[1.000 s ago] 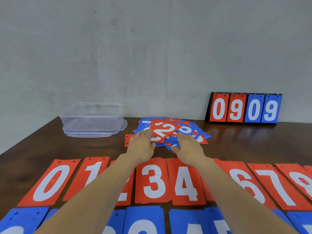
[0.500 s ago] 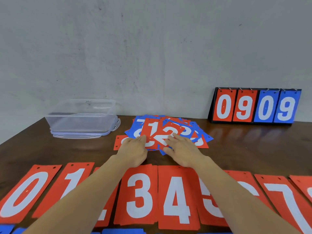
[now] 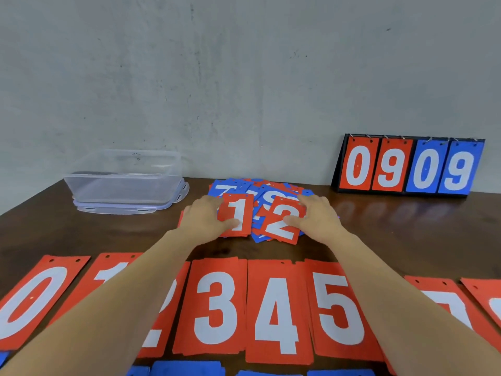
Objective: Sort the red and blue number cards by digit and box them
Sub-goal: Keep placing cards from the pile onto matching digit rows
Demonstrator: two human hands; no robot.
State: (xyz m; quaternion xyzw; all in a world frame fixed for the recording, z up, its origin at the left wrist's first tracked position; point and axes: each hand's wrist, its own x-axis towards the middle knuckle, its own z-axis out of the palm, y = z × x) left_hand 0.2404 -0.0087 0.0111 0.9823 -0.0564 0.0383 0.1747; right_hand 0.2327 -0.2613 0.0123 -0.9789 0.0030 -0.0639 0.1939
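A loose pile of red and blue number cards point(image 3: 230, 187) lies mid-table. My left hand point(image 3: 202, 219) pinches a red 1 card point(image 3: 240, 210) at the pile's left front. My right hand point(image 3: 315, 218) pinches a red 2 card point(image 3: 279, 229), tilted, at the pile's right front. Both cards sit just above the pile. A row of red card stacks runs along the near side: 0 point(image 3: 32, 299), 3 point(image 3: 214, 305), 4 point(image 3: 276, 313), 5 point(image 3: 339, 308). My forearms hide parts of the 1, 2 and 6 stacks. Blue cards point(image 3: 187, 369) peek in at the bottom edge.
A clear plastic box point(image 3: 122, 177) stands on its lid at the back left. A flip scoreboard point(image 3: 409, 166) showing 0 9 0 9 stands at the back right against the grey wall. Bare brown table point(image 3: 406, 234) lies right of the pile.
My hands have drawn apart. The red 1 card has come out to the left in my left hand, and the red 2 card has slid right in my right hand. The view tilted up slightly.
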